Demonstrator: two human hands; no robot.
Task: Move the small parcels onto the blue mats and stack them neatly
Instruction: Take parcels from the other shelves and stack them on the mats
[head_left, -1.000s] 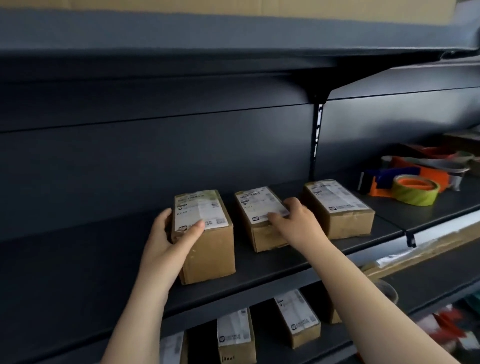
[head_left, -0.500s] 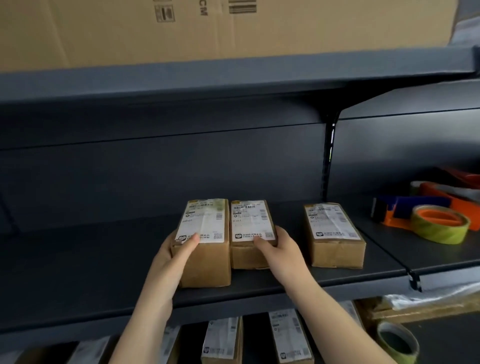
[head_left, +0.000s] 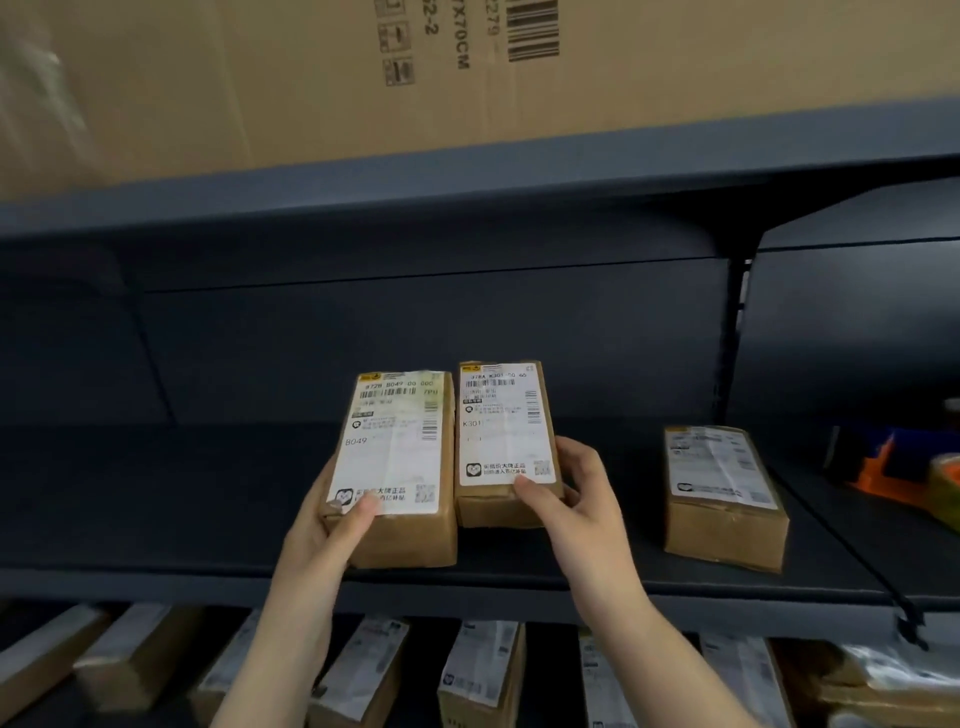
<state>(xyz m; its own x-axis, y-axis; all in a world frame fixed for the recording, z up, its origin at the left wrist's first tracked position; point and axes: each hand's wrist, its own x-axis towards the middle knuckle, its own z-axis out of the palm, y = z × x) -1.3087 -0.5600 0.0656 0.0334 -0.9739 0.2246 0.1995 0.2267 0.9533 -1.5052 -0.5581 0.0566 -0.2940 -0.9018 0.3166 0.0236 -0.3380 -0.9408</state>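
Note:
Two small brown parcels with white labels sit side by side on the dark shelf (head_left: 156, 499). My left hand (head_left: 332, 519) grips the taller left parcel (head_left: 400, 467), thumb on its label and fingers round its left side. My right hand (head_left: 571, 499) grips the lower right parcel (head_left: 501, 431), thumb on the label, fingers round its right side. The two parcels touch along their long sides. A third labelled parcel (head_left: 719, 493) lies alone further right on the same shelf. No blue mat is in view.
A large cardboard carton (head_left: 467, 67) fills the shelf above. Several more labelled parcels (head_left: 478, 670) line the shelf below. A tape dispenser and a tape roll (head_left: 930, 473) sit at the far right. A black upright post (head_left: 730, 332) divides the shelf backs.
Both hands have drawn the two parcels together and toward me until they touch. The view has risen, showing more of the carton above. The third parcel has stayed put.

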